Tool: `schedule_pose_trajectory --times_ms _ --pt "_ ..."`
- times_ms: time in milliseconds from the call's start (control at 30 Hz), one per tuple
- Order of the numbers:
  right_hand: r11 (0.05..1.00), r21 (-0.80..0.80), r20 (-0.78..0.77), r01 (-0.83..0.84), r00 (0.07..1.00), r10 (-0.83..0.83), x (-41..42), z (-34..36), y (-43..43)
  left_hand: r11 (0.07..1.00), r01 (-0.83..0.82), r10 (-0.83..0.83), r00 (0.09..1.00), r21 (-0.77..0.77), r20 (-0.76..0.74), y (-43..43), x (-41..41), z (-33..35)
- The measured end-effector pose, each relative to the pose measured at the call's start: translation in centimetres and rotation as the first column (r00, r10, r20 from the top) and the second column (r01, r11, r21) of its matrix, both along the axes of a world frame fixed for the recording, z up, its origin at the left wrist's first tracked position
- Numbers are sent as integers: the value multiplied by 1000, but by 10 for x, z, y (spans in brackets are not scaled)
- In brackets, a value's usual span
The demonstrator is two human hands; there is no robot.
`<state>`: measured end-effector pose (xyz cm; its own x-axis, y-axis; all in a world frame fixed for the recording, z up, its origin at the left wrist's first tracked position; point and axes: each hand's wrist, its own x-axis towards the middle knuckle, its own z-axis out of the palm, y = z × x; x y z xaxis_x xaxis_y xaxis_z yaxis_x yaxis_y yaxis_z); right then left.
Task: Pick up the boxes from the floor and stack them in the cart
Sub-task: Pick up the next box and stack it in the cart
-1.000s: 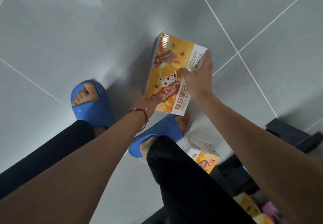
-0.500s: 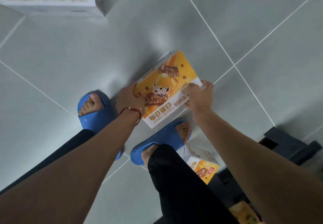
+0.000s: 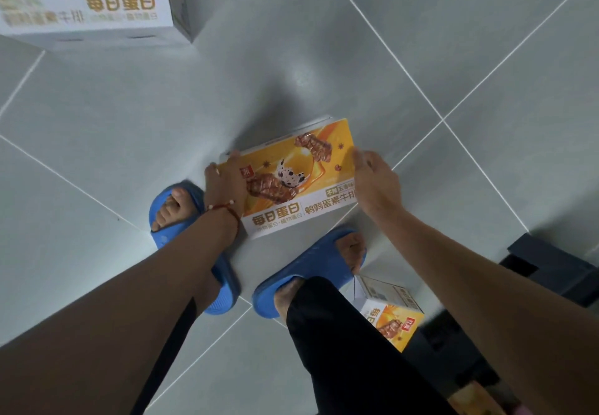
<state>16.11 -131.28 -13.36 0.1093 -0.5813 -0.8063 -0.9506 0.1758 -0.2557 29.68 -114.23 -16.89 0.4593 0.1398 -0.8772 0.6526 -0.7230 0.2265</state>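
My left hand [image 3: 225, 181] grips the left end of the box [image 3: 299, 176], fingers curled over its far edge, and my right hand [image 3: 372, 184] presses against its right end with the fingers loosely bent around that side, so the box sits clamped between my two palms, printed face up, above the floor [image 3: 453, 58] just ahead of my slippers [image 3: 311, 272]. A second box [image 3: 87, 0] lies well beyond my left fingers at the far left, and a third [image 3: 392, 320] stands near my right forearm, behind my right foot.
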Motion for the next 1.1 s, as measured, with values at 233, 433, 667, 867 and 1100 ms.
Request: schedule_pose_trajectory --times_ms 233,433,667,867,1100 --pt "993 54 37 105 994 -107 28 -8 6 989 -144 145 989 13 -17 -12 -1 -2" --pt "949 9 63 314 947 -314 10 61 30 995 -73 72 997 -63 -13 -6 4 71" --pt "926 2 98 377 922 -375 19 195 69 993 -82 81 997 -85 -8 28 26 206" --pt "916 56 196 398 895 -400 51 323 98 961 -182 186 983 -211 2 67 60 346" --pt "929 187 365 318 856 -367 82 458 135 905 -258 278 961 -339 11 117 89 479"
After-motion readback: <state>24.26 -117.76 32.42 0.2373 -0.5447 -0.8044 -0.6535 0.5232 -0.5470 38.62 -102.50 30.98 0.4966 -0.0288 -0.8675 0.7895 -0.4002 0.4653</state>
